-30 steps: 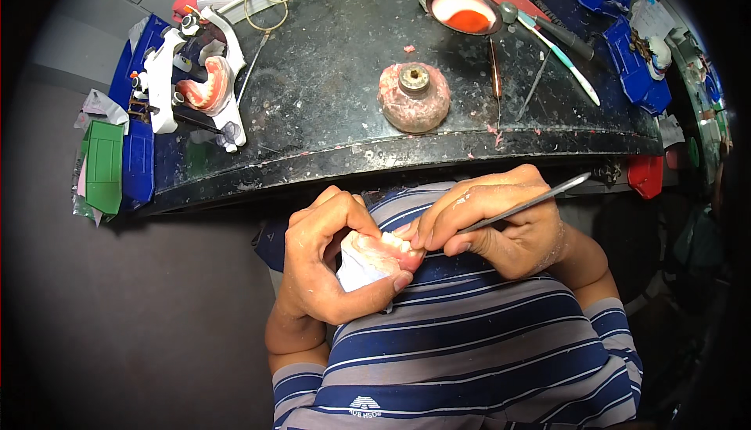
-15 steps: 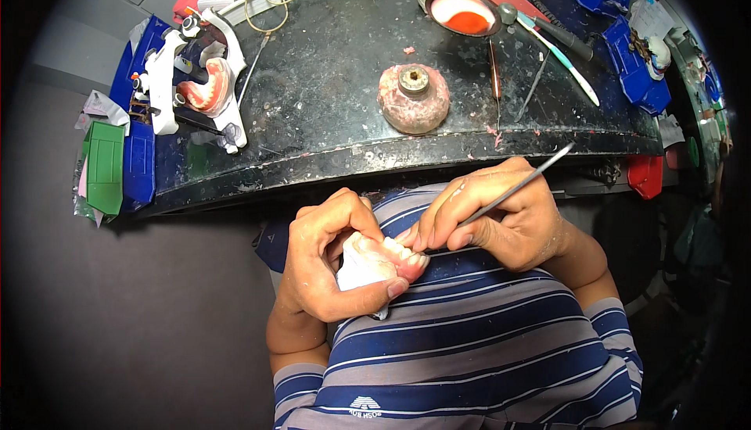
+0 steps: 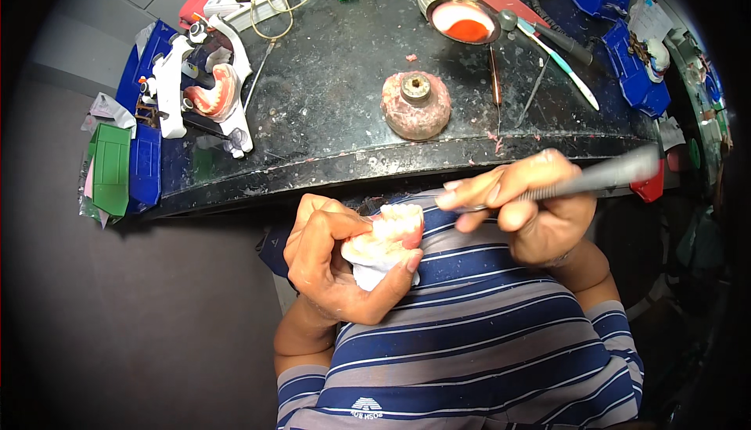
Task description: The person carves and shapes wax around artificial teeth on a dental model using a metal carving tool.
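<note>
Low in front of my lap, my left hand (image 3: 336, 266) grips a dental model (image 3: 397, 227) with white teeth set in pink wax on a white base. My right hand (image 3: 540, 207) holds a metal hand tool (image 3: 626, 168), blurred by motion, lifted just to the right of the model and apart from it. A round pink-smeared burner (image 3: 411, 117) with a metal neck stands on the dark bench (image 3: 321, 102) beyond my hands.
A white articulator (image 3: 168, 94) with a denture stands left, beside blue and green bins (image 3: 109, 172). Behind the burner are a pan of red wax (image 3: 469, 27), slender tools and a toothbrush (image 3: 579, 86). More blue bins (image 3: 630, 70) line the right; a red one sits under the bench edge.
My right hand has moved right, away from the model, and the tool has swung outward. My left hand has turned the model, lifting its toothed side.
</note>
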A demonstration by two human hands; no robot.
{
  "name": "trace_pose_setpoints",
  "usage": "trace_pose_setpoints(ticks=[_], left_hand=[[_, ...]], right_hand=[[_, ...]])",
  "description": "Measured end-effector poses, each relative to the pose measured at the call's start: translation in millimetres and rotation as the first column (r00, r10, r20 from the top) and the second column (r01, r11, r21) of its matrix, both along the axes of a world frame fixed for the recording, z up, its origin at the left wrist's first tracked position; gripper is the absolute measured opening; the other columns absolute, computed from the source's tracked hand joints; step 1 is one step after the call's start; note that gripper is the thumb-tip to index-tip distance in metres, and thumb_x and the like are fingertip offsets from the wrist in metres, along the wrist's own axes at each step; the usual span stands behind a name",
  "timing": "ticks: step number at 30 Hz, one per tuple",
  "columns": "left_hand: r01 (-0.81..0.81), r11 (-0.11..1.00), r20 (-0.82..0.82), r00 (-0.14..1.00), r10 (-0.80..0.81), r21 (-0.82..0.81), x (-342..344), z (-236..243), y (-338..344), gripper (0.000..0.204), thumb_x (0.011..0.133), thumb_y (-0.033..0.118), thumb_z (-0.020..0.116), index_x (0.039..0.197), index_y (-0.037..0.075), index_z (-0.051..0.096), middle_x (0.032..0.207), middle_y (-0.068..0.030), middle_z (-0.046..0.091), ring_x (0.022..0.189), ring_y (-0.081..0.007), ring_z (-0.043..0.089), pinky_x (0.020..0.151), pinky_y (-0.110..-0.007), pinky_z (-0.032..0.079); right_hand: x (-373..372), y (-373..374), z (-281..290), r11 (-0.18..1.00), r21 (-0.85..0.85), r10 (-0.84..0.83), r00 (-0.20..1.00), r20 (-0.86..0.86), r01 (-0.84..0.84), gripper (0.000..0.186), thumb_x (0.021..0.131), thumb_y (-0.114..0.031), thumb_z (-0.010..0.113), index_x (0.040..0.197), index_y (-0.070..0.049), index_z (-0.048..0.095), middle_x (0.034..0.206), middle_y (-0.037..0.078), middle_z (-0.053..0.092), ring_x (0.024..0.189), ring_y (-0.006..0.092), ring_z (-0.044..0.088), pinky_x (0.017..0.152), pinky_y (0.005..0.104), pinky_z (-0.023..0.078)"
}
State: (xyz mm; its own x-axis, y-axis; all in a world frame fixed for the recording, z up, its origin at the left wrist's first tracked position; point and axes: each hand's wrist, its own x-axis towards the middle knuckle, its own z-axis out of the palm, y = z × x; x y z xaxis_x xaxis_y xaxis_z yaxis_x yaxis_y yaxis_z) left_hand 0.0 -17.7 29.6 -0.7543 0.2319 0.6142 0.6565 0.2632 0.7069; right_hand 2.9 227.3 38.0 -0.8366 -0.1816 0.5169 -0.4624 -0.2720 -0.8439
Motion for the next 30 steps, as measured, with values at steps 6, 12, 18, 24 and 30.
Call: trace_pose_setpoints(ticks=[6,12,18,24,30], left_hand=[[0.004,0.999,-0.026,1.000,-0.003,0.035,0.7,-1.4,1.0,0.043,0.067,0.014,0.094,0.091,0.001,0.060,0.075,-0.0089,0.060,0.069,-0.0175,0.051,0.062,-0.030,0.041],[0.003,0.997,0.017,1.000,-0.004,0.071,2.4,-3.6,0.4,0.044,0.068,0.013,0.094,0.092,0.001,0.059,0.080,-0.0102,0.060,0.069,-0.0176,0.053,0.061,-0.029,0.042],[-0.068,0.996,0.005,0.998,0.068,0.059,7.1,-3.8,2.4,0.045,0.069,0.015,0.095,0.093,0.001,0.059,0.079,-0.0108,0.060,0.069,-0.0182,0.054,0.061,-0.029,0.044],[-0.075,0.997,0.051,0.996,0.075,0.003,12.2,-4.0,3.6,0.047,0.077,0.018,0.089,0.099,0.001,0.052,0.085,-0.0067,0.049,0.078,-0.0168,0.044,0.073,-0.033,0.038],[-0.123,0.992,-0.041,0.992,0.122,-0.015,9.2,-4.0,3.3,0.045,0.067,0.016,0.094,0.093,0.002,0.059,0.078,-0.0113,0.063,0.070,-0.0203,0.055,0.062,-0.031,0.045]], right_hand=[[-0.2,-8.1,17.5,0.904,0.409,0.029,0.937,-0.347,0.123,0.022,0.099,-0.008,0.073,0.119,0.000,0.072,0.115,0.022,0.077,0.113,0.0434,0.075,0.097,0.0509,0.063],[2.0,-6.3,15.7,0.883,0.462,0.101,0.930,-0.353,0.080,0.029,0.091,-0.003,0.079,0.119,0.001,0.074,0.122,0.021,0.074,0.112,0.0384,0.076,0.099,0.0493,0.064],[-2.5,-15.5,10.4,0.883,0.433,0.092,0.837,-0.539,0.182,0.029,0.086,-0.002,0.079,0.111,0.012,0.073,0.110,0.026,0.074,0.097,0.0379,0.079,0.093,0.0476,0.067],[-1.7,-15.3,10.4,0.861,0.463,0.097,0.826,-0.556,0.210,0.026,0.088,-0.002,0.078,0.109,0.013,0.073,0.112,0.028,0.075,0.101,0.0389,0.078,0.094,0.0482,0.066],[-2.5,-16.1,8.7,0.865,0.454,0.087,0.827,-0.556,0.214,0.027,0.088,-0.003,0.078,0.108,0.013,0.073,0.112,0.028,0.075,0.102,0.0388,0.078,0.095,0.0485,0.066]])
